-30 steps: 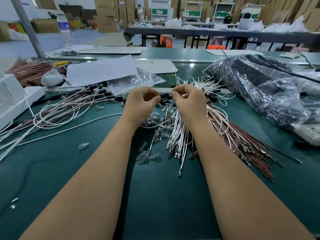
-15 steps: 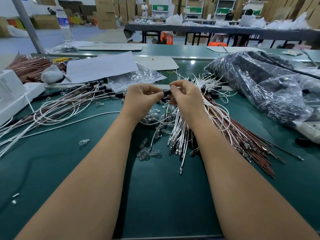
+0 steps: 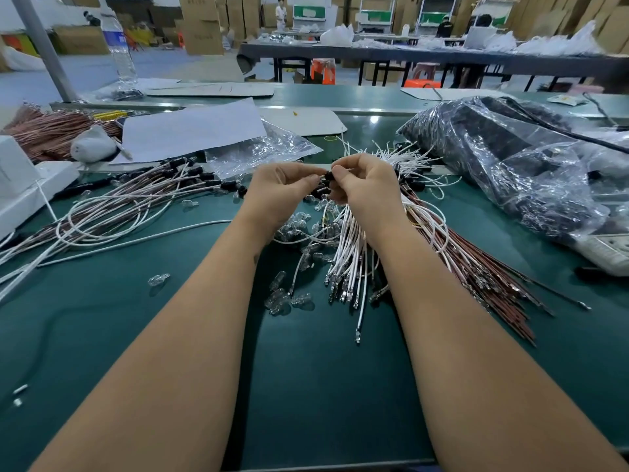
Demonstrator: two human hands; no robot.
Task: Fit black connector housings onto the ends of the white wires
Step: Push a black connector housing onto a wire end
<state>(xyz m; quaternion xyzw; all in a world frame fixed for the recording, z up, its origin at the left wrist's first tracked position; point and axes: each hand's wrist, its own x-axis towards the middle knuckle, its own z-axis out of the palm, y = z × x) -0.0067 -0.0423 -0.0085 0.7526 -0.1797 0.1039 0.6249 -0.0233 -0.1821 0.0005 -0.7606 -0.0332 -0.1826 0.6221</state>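
Observation:
My left hand (image 3: 280, 192) and my right hand (image 3: 366, 185) meet above the green mat, fingertips together. Between them they pinch a small black connector housing (image 3: 327, 176); the wire end inside it is hidden by my fingers. Under my right hand lies a fanned bundle of white wires (image 3: 347, 260) with metal terminals at the near ends. Brown wires (image 3: 476, 267) lie beside them to the right. A few loose black housings (image 3: 320, 192) sit just below my fingers.
Finished white and brown wires with black housings (image 3: 163, 185) lie at the left. Small clear bulbs (image 3: 286, 298) are scattered on the mat. A large plastic bag of dark parts (image 3: 510, 165) fills the right. Paper (image 3: 190, 131), a clear bag (image 3: 258, 151) and a white box (image 3: 20, 189) sit behind.
Both hands have lifted slightly and drawn closer, and the black housing now shows pinched between the fingertips. The piles on the mat have not moved.

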